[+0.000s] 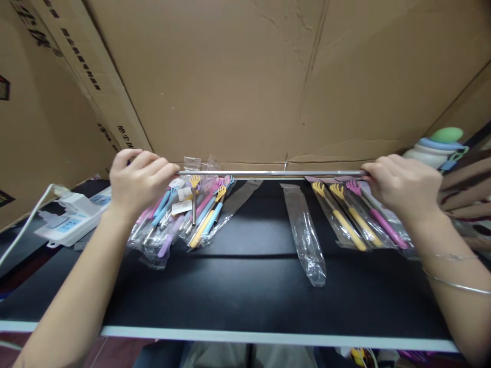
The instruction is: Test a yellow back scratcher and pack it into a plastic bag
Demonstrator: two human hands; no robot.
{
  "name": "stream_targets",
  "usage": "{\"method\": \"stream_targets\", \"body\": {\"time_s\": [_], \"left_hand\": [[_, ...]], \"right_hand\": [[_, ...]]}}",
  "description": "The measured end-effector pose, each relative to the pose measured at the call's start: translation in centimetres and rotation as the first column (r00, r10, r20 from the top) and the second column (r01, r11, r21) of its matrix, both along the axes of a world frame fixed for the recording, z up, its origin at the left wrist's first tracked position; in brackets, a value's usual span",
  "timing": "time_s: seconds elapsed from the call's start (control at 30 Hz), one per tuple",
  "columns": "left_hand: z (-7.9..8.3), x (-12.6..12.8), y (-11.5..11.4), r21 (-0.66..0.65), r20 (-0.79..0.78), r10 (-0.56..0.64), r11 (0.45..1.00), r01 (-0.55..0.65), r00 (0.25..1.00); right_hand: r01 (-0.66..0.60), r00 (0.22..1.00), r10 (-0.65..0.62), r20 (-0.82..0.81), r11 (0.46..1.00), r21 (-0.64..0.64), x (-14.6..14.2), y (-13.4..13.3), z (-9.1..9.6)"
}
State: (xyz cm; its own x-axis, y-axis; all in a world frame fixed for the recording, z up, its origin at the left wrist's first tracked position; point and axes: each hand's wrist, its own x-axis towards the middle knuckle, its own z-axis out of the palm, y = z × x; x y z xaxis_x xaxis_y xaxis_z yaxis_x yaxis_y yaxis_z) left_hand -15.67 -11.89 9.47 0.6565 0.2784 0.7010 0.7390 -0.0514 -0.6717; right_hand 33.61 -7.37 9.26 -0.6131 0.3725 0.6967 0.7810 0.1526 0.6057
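Forearms (76,286) extended over black worktop (238,291) | left hand (140,179) and right hand (408,186) each closed around one end of slim metal rod (268,174), held level near worktop's far side | bagged back scratchers (351,225) at left and right, clear plastic sleeve (307,235) between

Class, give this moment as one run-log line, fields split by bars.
left hand: grips metal rod | right hand: grips same rod | rod: level between hands | central clear bag: lying on black tabletop
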Motion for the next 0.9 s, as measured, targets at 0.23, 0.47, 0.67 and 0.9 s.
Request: {"method": "stream_targets", "body": {"time_s": [0.23, 0.47, 0.67, 0.9], "left_hand": [[-0.2, -2.7, 0.4, 0.019, 0.047, 0.047, 0.999, -0.048, 0.998], [-0.4, -3.9, 0.7, 0.005, 0.1, 0.021, 1.0, -0.022, 0.995], [-0.2, -3.8, 0.7, 0.034, 0.078, 0.037, 0.999, -0.039, 0.996], [-0.2, -3.3, -0.3, -0.06, 0.18, 0.002, 0.998, 0.009, 0.984]], "right_hand": [[0.091, 0.99, -0.103, -0.097, 0.989, -0.115, 2.4, 1.2, -0.3], [0.17, 0.975, -0.192, -0.116, 0.969, -0.177, 3.5, 2.0, -0.4], [0.206, 0.956, -0.244, -0.16, 0.953, -0.224, 3.3, 2.0, -0.3], [0.12, 0.97, -0.14, -0.198, 0.986, -0.112, 3.6, 1.6, -0.4]]}}
